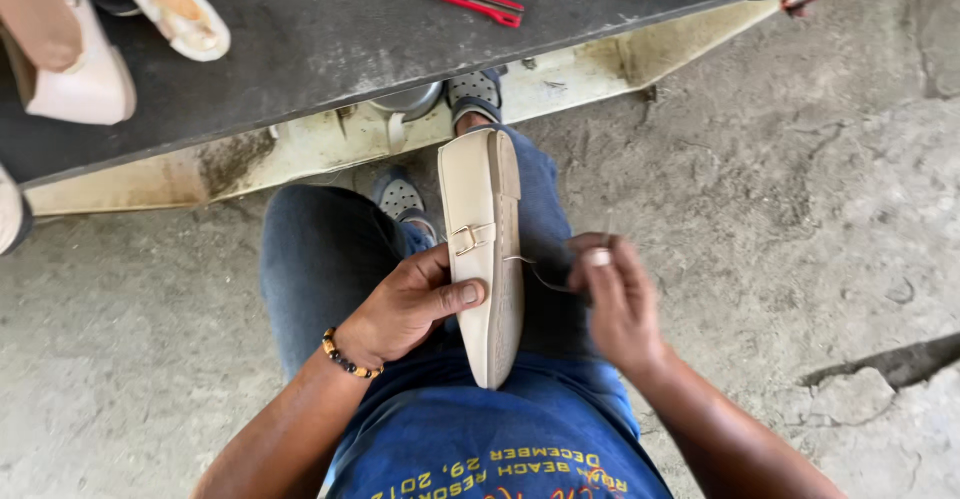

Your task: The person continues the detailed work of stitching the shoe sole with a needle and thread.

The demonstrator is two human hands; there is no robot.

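Over concrete floor [780, 209], left hand [405, 304] grips shoe [483, 249] steady on lap while right hand [615, 299] fingers pinch thread [535, 274] taut.

No packages here, no labels, no signs, no screens anywhere in view.
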